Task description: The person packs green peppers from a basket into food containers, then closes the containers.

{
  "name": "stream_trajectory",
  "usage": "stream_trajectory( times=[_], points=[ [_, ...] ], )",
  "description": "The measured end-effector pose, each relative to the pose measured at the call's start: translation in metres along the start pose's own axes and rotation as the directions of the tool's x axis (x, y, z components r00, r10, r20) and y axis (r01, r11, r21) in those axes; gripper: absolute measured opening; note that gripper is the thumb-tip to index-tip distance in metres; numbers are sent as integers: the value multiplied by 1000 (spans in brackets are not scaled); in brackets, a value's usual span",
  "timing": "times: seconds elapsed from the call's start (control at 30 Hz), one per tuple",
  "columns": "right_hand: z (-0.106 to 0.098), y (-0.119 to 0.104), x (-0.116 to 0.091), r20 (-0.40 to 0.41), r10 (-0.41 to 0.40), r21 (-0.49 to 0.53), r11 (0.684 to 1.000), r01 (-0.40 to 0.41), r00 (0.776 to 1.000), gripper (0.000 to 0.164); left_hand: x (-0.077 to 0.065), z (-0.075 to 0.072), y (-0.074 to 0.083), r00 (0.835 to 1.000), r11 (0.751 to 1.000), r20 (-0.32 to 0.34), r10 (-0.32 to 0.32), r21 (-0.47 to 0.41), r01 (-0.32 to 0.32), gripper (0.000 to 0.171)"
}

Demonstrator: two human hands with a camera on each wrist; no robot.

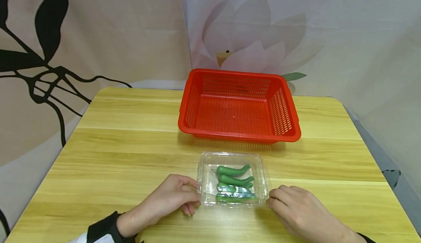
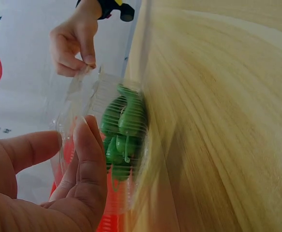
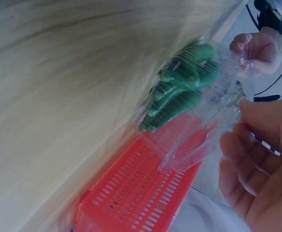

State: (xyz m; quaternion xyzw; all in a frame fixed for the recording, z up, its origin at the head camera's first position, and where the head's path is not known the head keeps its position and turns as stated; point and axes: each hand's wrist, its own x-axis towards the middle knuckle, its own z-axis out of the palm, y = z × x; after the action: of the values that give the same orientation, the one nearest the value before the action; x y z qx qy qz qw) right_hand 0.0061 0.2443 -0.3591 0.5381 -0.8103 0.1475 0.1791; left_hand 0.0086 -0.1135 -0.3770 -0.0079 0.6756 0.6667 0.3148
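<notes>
A clear plastic clamshell box (image 1: 208, 162) sits on the table with several green chili peppers (image 1: 233, 181) inside. My left hand (image 1: 171, 197) is at its left front corner, pinching the rim between thumb and fingers. At the right front corner, my right hand (image 1: 300, 208) pinches the rim with thumb and curled fingers. Through the ribbed wall in the left wrist view, the peppers (image 2: 124, 118) lie piled together. The right wrist view shows the clear lid (image 3: 223, 121) over the peppers; I cannot tell whether it is fully closed.
Behind the box stands a red plastic basket (image 1: 240, 115) with slotted walls and nothing in it. Both rest on a light wooden table (image 1: 131, 151). A printed curtain (image 1: 131, 27) hangs beyond the table's far edge.
</notes>
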Motion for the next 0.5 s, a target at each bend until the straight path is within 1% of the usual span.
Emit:
stream_trajectory(
  times=[0.1, 0.2, 0.3, 0.33, 0.37, 0.4, 0.43, 0.47, 0.5],
  points=[
    [1, 0, -2, 9, 30, 19, 999, -30, 1000, 37, 1, 1, -2, 1000, 1000, 0, 0, -17, 0, 40],
    [3, 1, -4, -4, 54, 49, 997, -53, 999, 35, 1, 2, -2, 1000, 999, 6, 4, -39, -4, 40],
    [5, 2, -7, -23, 89, 97, 992, -87, 996, 30, 2, 3, -2, 1000, 998, 11, 11, -58, -10, 38],
    [5, 2, -8, -29, 116, 118, 987, -112, 993, 28, 2, 3, -2, 1000, 998, 13, 11, -61, -11, 37],
    [5, 1, -9, -26, 159, 152, 976, -154, 987, 24, 2, 3, -2, 1000, 998, 14, 12, -65, -11, 37],
    [6, 1, -11, -28, 211, 188, 961, -202, 977, 17, 2, 3, -2, 1000, 998, 15, 12, -68, -11, 36],
    [6, 0, -12, -27, 273, 229, 938, -260, 962, 9, 2, 4, -2, 1000, 998, 15, 12, -69, -11, 36],
    [5, 0, -13, -19, 344, 270, 906, -326, 939, 5, 2, 4, -1, 1000, 998, 15, 13, -69, -12, 37],
    [5, -1, -13, 4, 423, 318, 858, -402, 906, 8, 2, 4, -1, 1000, 998, 17, 16, -69, -15, 38]
  ],
)
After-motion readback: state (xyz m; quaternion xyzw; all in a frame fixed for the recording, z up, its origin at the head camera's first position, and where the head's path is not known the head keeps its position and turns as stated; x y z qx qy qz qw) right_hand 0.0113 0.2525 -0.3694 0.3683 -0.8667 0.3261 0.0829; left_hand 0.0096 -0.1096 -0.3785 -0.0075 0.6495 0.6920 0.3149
